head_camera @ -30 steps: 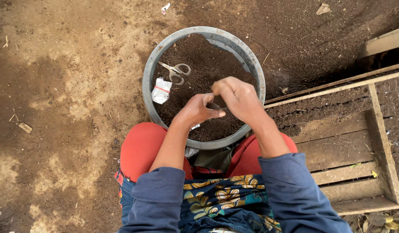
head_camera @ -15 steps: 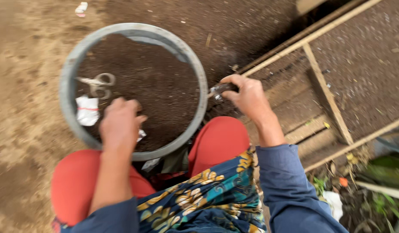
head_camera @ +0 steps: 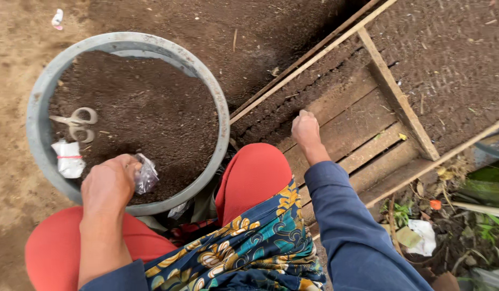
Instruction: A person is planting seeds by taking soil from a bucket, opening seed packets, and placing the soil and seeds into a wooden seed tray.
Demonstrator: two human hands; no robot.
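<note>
Seen from above, a seated person in red trousers (head_camera: 249, 178), a blue long-sleeved top and a floral blue, yellow and teal cloth (head_camera: 244, 248) over the lap. Left hand (head_camera: 108, 186) rests at the near rim of a round grey basin filled with dark soil (head_camera: 223, 116); its fingers are curled closed around a small crumpled clear plastic bag (head_camera: 146, 173), which sticks out to the right of the knuckles and lies over the soil just inside the rim. Right hand (head_camera: 305, 128) is stretched out well apart from the basin, over a wooden slatted frame bedded with dark soil (head_camera: 389, 89); the fingers are bunched downward with the tips at the soil or planks, and whether they pinch anything cannot be told from this angle. On the soil at the basin's left side lies a pair of scissors with pale grey handles (head_camera: 77, 119), blades pointing left, and just below it a small white packet with a red band (head_camera: 69, 159). Ground around the basin is bare brown earth, lighter at the left. A scrap of white litter (head_camera: 57, 18) lies at top left; green leaves and pale debris (head_camera: 422, 237) sit beyond the frame's lower right edge.
</note>
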